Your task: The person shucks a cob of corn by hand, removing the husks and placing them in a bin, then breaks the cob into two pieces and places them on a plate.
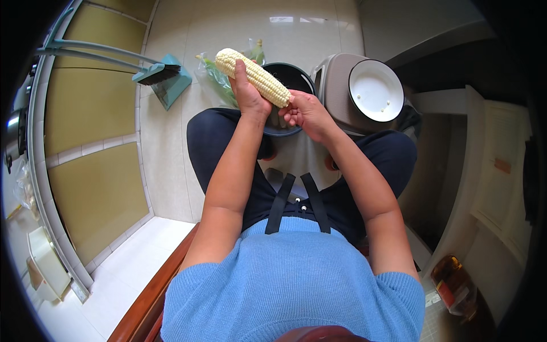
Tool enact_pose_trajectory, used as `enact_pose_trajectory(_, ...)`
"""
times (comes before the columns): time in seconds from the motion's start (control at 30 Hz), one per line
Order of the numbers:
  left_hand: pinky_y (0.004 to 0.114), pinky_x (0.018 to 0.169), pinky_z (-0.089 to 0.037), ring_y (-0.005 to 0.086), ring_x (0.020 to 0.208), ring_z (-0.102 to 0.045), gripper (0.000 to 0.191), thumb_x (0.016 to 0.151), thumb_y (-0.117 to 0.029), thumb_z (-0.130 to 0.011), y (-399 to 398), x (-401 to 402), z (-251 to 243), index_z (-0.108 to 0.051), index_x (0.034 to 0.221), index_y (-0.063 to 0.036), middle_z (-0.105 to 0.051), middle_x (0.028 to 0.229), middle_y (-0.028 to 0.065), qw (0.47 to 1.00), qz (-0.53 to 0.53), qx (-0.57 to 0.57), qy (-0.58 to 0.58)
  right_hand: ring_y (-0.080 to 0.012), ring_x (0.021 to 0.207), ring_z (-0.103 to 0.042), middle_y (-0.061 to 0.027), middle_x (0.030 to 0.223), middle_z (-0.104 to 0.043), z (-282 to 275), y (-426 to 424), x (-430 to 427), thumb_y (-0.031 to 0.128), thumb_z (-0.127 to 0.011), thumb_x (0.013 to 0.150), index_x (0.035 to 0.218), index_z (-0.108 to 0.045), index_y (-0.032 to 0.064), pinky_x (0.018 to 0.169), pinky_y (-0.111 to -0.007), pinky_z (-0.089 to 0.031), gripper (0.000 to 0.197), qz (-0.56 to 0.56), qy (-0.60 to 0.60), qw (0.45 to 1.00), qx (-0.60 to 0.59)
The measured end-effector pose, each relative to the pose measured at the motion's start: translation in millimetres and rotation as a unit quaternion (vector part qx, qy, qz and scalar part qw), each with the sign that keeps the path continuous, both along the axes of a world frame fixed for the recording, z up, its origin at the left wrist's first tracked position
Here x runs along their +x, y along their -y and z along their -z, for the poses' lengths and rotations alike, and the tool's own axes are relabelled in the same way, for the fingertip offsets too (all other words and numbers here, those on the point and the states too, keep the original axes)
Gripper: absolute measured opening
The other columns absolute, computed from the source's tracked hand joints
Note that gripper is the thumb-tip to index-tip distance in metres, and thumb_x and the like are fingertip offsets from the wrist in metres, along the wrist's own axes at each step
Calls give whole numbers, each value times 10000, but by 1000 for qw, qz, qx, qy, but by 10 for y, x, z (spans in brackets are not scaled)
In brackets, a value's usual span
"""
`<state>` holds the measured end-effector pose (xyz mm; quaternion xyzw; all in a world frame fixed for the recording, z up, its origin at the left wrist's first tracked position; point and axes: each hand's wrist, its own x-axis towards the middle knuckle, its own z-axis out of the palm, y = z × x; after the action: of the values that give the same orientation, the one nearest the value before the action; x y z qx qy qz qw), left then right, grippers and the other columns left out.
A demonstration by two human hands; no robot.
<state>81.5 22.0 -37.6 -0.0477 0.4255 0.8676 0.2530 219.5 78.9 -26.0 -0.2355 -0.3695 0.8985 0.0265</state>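
Note:
A husked ear of pale corn (256, 77) slants across my view above a dark round bin (308, 83). My left hand (250, 94) is wrapped around its middle from below, thumb along the near side. At the ear's lower right end, the fingertips of my right hand (305, 112) touch the kernels; its other fingers are curled. Whether those fingers pinch a loose kernel is too small to tell. Fine strands of silk hang by the bin's inner wall. To the right, a white enamel plate with a dark rim (376, 81) carries a few loose kernels (388, 103).
The plate rests on a beige-brown lidded box (337, 94). Left of the bin lies a clear plastic bag (216, 81) with green husked corn. A teal dustpan (171, 92) and brush (160, 75) stand by the yellow cabinets (92, 111). A bottle of brown liquid (454, 282) is at lower right.

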Motion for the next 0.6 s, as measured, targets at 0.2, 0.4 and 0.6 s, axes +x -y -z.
enact_pose_trajectory(0.2,355,774,-477,195,891,-527,500,853,-477,-574,27,-39,57,-455,1113,-67,-513,975,70,999,12,24,43,-86,668,-557,-71,841,-610,41,-70,38,100,-383,890,1178,-514,-23,621,-211,-490,340,0,-11,1000,14)
enact_pose_trajectory(0.4,348,775,-477,185,875,-533,500,856,-465,-579,-63,40,17,-443,1149,-84,-526,958,62,994,58,51,83,-164,782,-599,-122,906,-612,-41,-179,168,81,-374,876,1112,-538,-79,739,-281,-520,329,72,-11,997,-2)
enact_pose_trajectory(0.6,336,750,-491,170,847,-537,494,852,-482,-580,-128,132,-89,-491,1082,-55,-537,901,50,991,72,55,97,-256,878,-587,-169,932,-586,217,-810,623,177,-438,898,999,-549,-91,845,-352,-495,307,382,17,924,24)
